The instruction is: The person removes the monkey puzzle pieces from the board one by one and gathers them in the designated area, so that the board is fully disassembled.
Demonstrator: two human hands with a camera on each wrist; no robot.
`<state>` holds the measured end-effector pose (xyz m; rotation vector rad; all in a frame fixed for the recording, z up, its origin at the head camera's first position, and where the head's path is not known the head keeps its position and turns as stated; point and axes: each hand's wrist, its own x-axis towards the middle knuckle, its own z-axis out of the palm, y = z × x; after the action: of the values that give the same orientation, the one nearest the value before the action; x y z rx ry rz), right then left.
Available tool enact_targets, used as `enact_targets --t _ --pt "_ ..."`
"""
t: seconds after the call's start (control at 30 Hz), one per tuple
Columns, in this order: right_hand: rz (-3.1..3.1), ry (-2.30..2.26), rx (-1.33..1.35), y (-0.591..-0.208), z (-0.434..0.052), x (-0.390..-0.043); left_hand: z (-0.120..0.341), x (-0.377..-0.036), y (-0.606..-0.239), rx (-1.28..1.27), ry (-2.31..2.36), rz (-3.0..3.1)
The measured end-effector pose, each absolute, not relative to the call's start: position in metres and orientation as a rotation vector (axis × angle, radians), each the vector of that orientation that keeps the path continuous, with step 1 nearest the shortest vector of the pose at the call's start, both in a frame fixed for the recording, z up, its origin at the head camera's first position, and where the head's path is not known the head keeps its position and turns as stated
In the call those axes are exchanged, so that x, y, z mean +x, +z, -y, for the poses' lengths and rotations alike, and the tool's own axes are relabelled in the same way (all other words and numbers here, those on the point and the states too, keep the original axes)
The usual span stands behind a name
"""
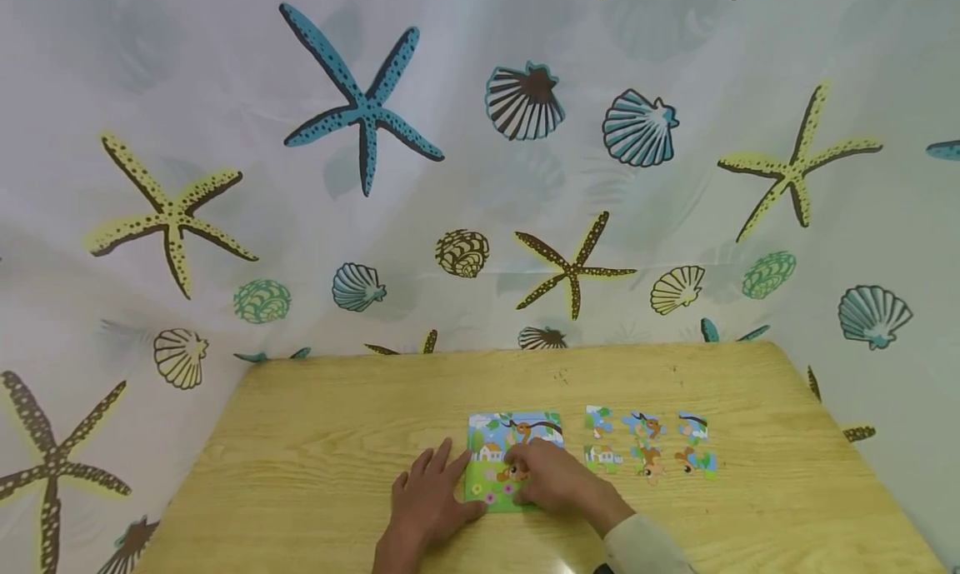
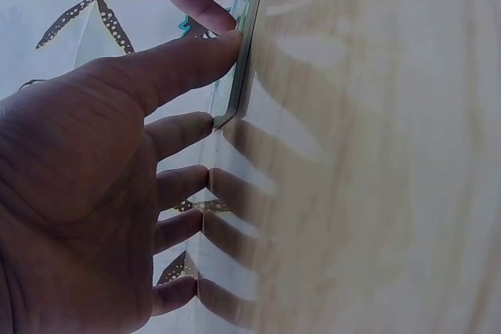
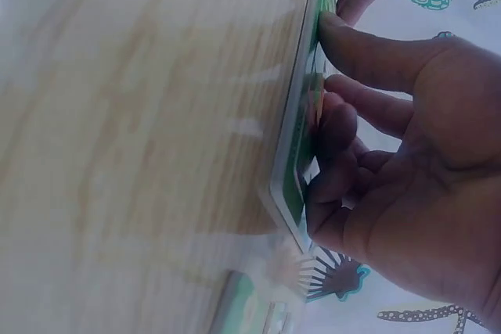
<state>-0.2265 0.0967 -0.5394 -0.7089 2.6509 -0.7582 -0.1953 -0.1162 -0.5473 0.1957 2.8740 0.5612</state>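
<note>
A square picture puzzle board (image 1: pixel 478 484) lies on the wooden table, showing a house, flowers and small brown animals. My left hand (image 1: pixel 427 497) rests at the board's left side with fingers spread and straight. In the left wrist view its thumb (image 2: pixel 196 60) touches the board's edge. My right hand (image 1: pixel 555 476) reaches over the board from the right, fingers bent down onto the picture. Between its thumb (image 3: pixel 368 52) and fingertips it holds a puzzle piece (image 1: pixel 513 472) with a brown animal against the board; the hand partly covers it.
Right of the board, several loose puzzle pieces lie in two rows, among them a house piece (image 1: pixel 602 457) and a branch piece (image 1: pixel 693 425). A curtain (image 1: pixel 465 166) printed with starfish and shells hangs behind the wooden table (image 1: pixel 337 441).
</note>
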Motion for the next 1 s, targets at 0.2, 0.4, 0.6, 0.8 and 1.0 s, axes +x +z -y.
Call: enact_targets --t 0.2,0.4,0.6,0.8,1.0 --pt "-2.662 -0.707 -0.717 -0.5429 -0.0955 -0.2276 0.1166 -0.1933 -0.5515 0.185 0.580 -2.869" --pt "-2.660 -0.704 -0.721 -0.5436 -0.0957 -0.2259 0.1168 -0.1912 -0.5532 0.182 0.578 -2.872" --pt "-2.636 -0.702 -0.711 -0.5415 -0.0963 -0.2271 0.1163 -0.1926 -0.5526 0.179 0.573 -2.889" --pt "-2.577 -0.779 -0.697 -0.5361 -0.0956 -0.2320 0.1152 -0.1954 -0.5502 0.193 0.590 -2.897" --pt "-2.609 -0.809 -0.673 -0.5354 -0.0963 -0.2259 0.1167 -0.1946 -0.5528 0.221 0.594 -2.906"
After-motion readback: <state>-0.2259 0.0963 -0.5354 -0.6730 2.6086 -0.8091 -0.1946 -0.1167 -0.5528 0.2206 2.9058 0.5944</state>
